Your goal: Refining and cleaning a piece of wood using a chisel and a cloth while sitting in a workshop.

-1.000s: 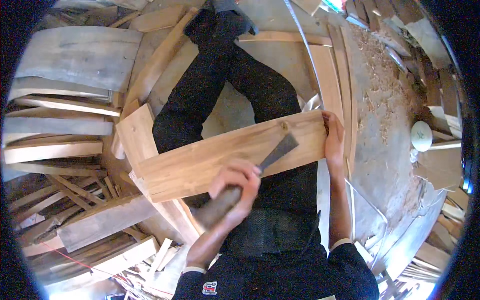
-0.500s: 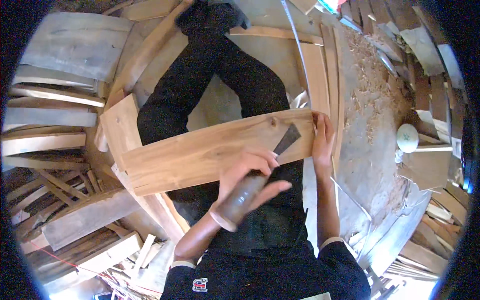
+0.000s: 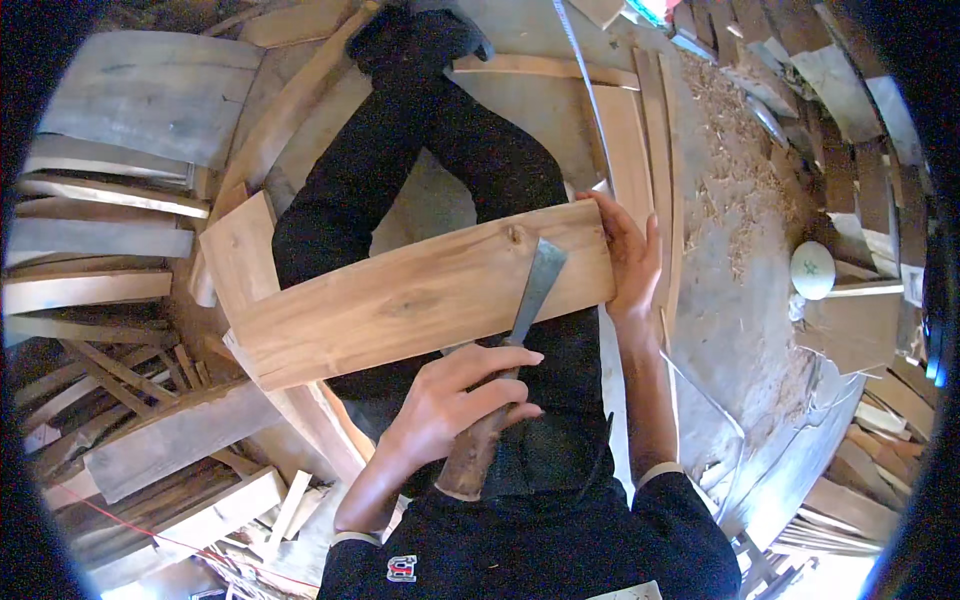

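Observation:
Across my thighs lies a smooth light-brown wooden board [image 3: 400, 305] with a dark knot near its right end. My left hand [image 3: 465, 395] is closed around a chisel [image 3: 538, 285] with a flat, flaring steel blade and a thick wooden handle. The blade points away from me and overlaps the board's right part in view; whether it touches the wood I cannot tell. At the board's right end, my right hand [image 3: 630, 258] grips the edge, fingers at the far corner. The board's left end rests over another short plank [image 3: 238, 245].
Stacked planks [image 3: 110, 285] fill the left side. Long boards [image 3: 635, 150] lie on the floor right of my legs, beside wood shavings [image 3: 740, 190]. A round whitish object [image 3: 812, 270] and more offcuts [image 3: 880, 450] stand farther right. A pale blue strip [image 3: 580, 60] crosses the top.
The chisel has swung more upright and its handle has come down toward my body. The board's right end has shifted slightly left, with my right hand still on it.

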